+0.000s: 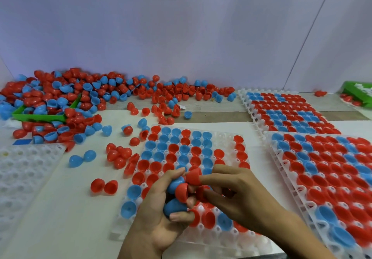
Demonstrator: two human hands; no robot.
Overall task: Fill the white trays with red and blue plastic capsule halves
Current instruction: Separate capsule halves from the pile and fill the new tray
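Two white plastic trays point(259, 117) right of the half-filled middle white tray point(225, 138) look full, while the left hand point(161, 214) clutches spare red and blue plastic capsule halves point(175, 206) above it and the right hand point(237, 194) pinches one red half point(193, 176).

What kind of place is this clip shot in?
Probably a small manual packing or assembly workbench: a big loose heap of capsule halves against a plain wall, several white trays being filled, and green bins for stock.

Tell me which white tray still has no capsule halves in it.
The tray at the far left edge: its pockets look bare white. The centre tray under the hands is partly filled, and both right-hand trays look full.
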